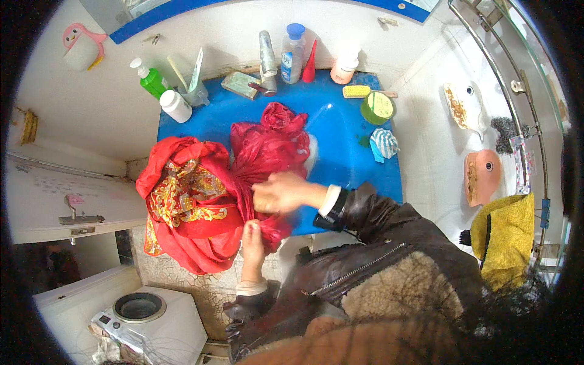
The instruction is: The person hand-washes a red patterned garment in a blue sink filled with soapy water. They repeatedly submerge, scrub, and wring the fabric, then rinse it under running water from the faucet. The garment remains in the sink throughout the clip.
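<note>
A wet crimson cloth [273, 146] lies bunched over a white sink bowl [313, 155] in a blue countertop [365, 169]. It joins or overlaps a brighter red fabric with a gold pattern [191, 219], which hangs over the counter's front left edge. Low on the crimson folds, my left hand [252, 242] grips the cloth with its thumb up. My right hand [285, 194] is curled against the same folds just above it, blurred by motion. Something yellowish shows under its fingers, too blurred to tell what it is.
Behind the sink stand a faucet [268, 64], a blue-capped bottle [292, 54] and a soap dish [241, 85]. A green pump bottle [154, 82] is at left; a yellow-bristled brush [357, 91] and a green tub [378, 108] are at right. A washing machine [169, 315] stands lower left.
</note>
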